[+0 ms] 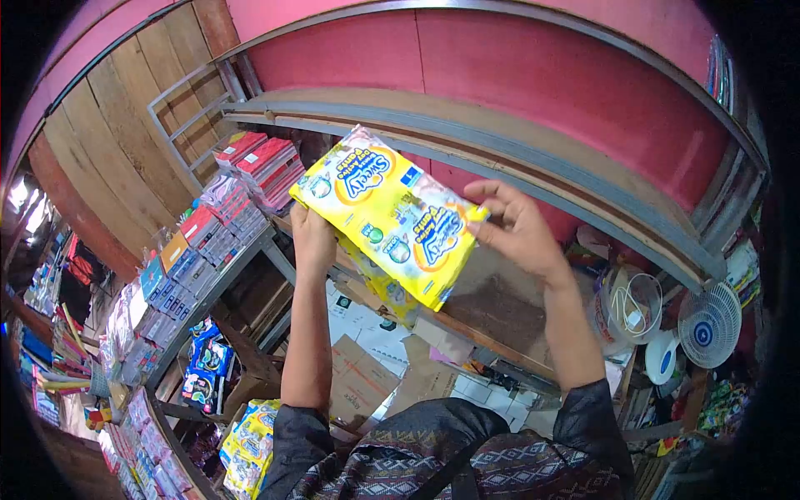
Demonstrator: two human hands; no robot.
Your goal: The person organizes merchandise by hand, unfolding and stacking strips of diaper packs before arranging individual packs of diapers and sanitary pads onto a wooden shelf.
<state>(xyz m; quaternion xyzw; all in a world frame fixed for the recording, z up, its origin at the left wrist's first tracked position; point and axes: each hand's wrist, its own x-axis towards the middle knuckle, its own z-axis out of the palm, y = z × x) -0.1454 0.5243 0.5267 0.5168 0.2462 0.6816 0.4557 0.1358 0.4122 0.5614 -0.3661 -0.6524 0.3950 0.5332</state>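
Out in front of me I hold a yellow and white pack of Sweety diaper pants (387, 212), printed with the brand on two joined panels. It is tilted, one corner pointing up and away. My left hand (313, 242) grips its left edge from below, with most of the fingers hidden behind the pack. At the right corner, my right hand (518, 232) pinches the wrapper between thumb and fingers. More yellow packaging (379, 283) hangs under the pack.
A long metal-framed wooden shelf (517, 279) runs behind the pack along a pink wall. Stacks of boxed goods (196, 242) stand to the left. Yellow packs (250, 450) and blue packs (207, 367) lie lower left. A white fan (708, 325) and a clear tub (629, 304) are at right.
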